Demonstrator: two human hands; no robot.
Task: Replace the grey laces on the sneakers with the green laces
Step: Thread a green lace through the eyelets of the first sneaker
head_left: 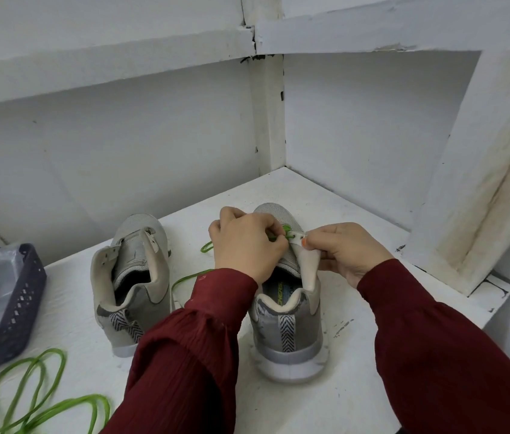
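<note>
Two grey sneakers stand heel-toward-me on a white shelf. The left sneaker has no lace in it. Over the right sneaker, my left hand pinches a green lace at the lowest eyelets. My right hand grips that sneaker's right eyelet flap and pulls it outward. The lace's free part trails left between the sneakers. A second green lace lies coiled at the front left. No grey lace is visible.
A dark plastic basket with a clear plastic bag in it sits at the left edge. White walls close the shelf at the back and right; a white post stands at the right. The shelf's front right edge drops off.
</note>
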